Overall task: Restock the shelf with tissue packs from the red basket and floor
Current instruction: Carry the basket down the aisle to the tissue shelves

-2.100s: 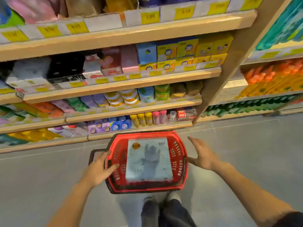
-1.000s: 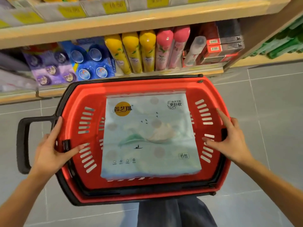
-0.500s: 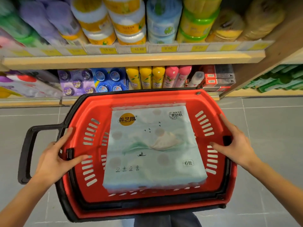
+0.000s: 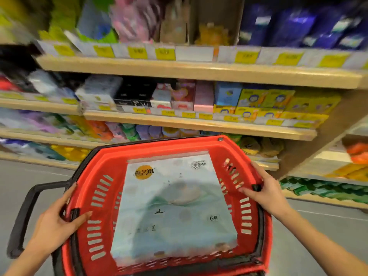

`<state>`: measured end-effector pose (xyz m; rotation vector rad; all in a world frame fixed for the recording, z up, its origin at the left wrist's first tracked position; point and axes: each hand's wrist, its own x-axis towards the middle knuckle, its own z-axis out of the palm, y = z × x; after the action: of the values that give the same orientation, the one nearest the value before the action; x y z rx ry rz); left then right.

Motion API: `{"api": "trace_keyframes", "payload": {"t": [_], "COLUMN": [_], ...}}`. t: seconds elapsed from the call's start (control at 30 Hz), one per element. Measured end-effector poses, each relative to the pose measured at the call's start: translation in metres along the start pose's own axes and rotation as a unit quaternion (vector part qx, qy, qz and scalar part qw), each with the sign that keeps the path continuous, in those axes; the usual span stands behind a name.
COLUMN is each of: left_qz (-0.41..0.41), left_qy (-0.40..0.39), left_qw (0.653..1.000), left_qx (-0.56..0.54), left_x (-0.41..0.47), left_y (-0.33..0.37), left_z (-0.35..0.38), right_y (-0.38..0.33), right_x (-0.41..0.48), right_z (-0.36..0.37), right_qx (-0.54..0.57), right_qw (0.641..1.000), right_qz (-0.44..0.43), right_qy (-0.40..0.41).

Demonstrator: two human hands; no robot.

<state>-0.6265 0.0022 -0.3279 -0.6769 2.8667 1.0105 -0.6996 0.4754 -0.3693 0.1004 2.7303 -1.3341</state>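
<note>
A red basket (image 4: 103, 168) with black trim fills the lower middle of the head view, held up in front of the shelves. Inside it lies a large pale blue-green tissue pack (image 4: 175, 208) with a yellow round logo, flat on top. My left hand (image 4: 53, 222) grips the basket's left rim, thumb inside. My right hand (image 4: 264, 192) grips the right rim in the same way. A black pull handle (image 4: 22, 220) sticks out at the left.
Wooden shelves (image 4: 199, 70) with yellow price tags stand close ahead, packed with tissue boxes and packs (image 4: 99, 90), pink and blue-yellow cartons (image 4: 249, 98) and dark blue packs on top. A second shelf unit (image 4: 328, 164) joins at the right. Grey floor lies below.
Both hands closed on the basket's rims and lifted it off the floor. The view has swung up from the lowest shelf to the higher shelves.
</note>
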Motion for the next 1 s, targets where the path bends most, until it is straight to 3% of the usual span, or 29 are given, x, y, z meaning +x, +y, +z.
{"api": "trace_keyframes", "payload": {"t": [0.4, 1.0], "left_qz": [-0.069, -0.152], "left_qy": [0.134, 0.282], "left_qw": [0.988, 0.947], "left_qx": [-0.041, -0.038], "left_x": [-0.078, -0.092], "left_y": [0.004, -0.131], "left_z": [-0.175, -0.351], "right_y": [-0.196, -0.433], "right_x": [0.014, 0.060], "right_z": [-0.024, 0.157], "right_qx": [0.005, 0.041], "right_qw": [0.987, 0.948], "right_qz": [-0.152, -0.270], "right_qy": [-0.043, -0.166]}}
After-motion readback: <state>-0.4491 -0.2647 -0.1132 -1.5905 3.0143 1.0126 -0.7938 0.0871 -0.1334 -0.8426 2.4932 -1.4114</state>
